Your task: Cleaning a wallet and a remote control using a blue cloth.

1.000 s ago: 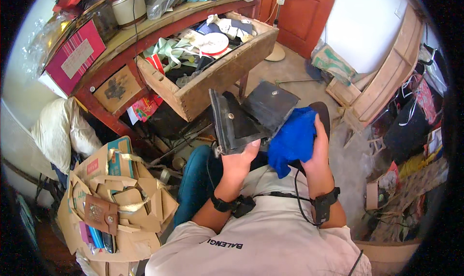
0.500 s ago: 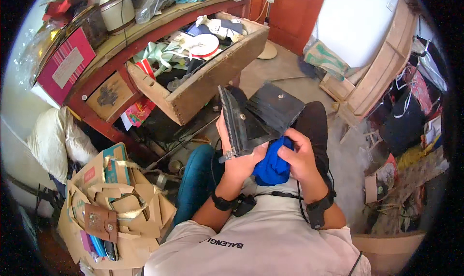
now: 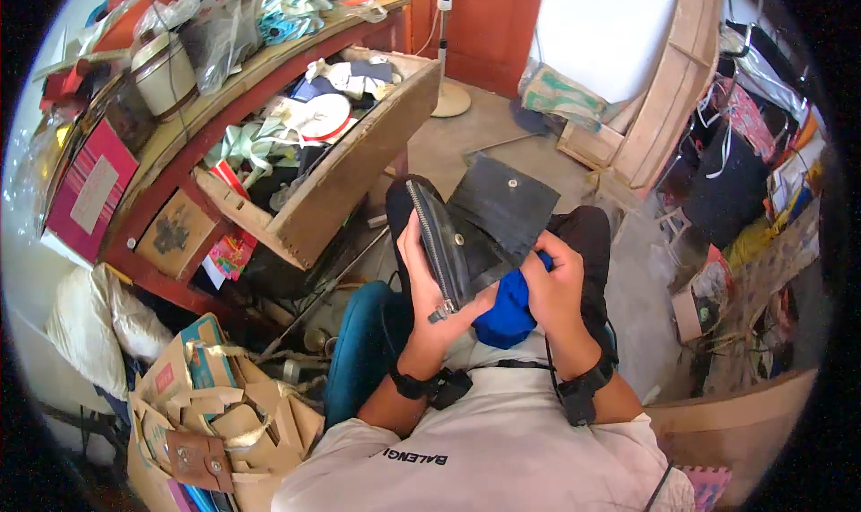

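Observation:
A black wallet (image 3: 507,198) is spread open above my lap, its flap with a snap button folded out to the right and a zipper running along its left edge. My left hand (image 3: 429,319) grips it from the left and below, fingers behind and thumb at the lower edge. In my right hand (image 3: 558,288) is a crumpled blue cloth (image 3: 508,316), pinched right by the wallet's lower right corner. Part of the cloth is hidden behind my fingers. Black straps circle both wrists.
To the left a wooden drawer (image 3: 359,167), stuffed with cloths, juts from a red cabinet. A cardboard box (image 3: 278,431) below it carries a brown wallet (image 3: 199,461). A fan stands on a round base (image 3: 451,100) by the red door. Piled goods and a wooden frame (image 3: 659,99) line the right side.
The surroundings have shifted left in view as my head turned. My right thumb has moved up closer to the wallet's edge. Both hands keep their hold.

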The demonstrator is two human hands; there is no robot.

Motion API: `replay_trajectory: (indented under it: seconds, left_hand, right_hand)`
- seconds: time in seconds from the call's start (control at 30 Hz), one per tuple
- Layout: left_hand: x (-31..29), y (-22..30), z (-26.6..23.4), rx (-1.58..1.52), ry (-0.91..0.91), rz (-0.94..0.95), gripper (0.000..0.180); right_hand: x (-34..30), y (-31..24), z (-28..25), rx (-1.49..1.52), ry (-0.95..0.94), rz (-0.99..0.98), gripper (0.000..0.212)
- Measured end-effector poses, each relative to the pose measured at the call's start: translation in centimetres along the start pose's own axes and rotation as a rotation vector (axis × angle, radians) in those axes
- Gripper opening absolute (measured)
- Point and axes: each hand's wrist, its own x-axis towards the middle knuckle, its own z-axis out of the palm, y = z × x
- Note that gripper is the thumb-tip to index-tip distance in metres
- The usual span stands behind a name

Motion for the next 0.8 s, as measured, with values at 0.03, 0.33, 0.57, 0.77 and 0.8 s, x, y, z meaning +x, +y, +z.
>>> replay_trajectory:
  seconds: [0.03,0.33,0.57,0.77,0.8]
  left_hand:
    - [0.0,-0.1,0.4,-0.018,-0.010,0.005,0.112]
    - [-1.1,0.0,2.4,-0.302,-0.103,-0.328,0.098]
    - [-1.4,-1.2,3.7,-0.378,-0.149,-0.352,0.086]
    - [-1.2,-0.5,4.3,-0.365,-0.166,-0.241,0.089]
    - [-1.1,-0.3,4.3,-0.392,-0.170,-0.246,0.090]
  right_hand:
    - [0.0,-0.1,-0.4,-0.004,0.015,0.000,0.006]
    - [2.0,0.9,-6.0,0.344,0.419,0.245,0.022]
    - [1.0,0.5,-9.1,0.707,0.506,0.292,0.021]
    - [0.2,-1.2,-8.2,0.758,0.446,0.385,0.019]
    - [-0.1,-0.8,-8.1,0.760,0.446,0.384,0.019]
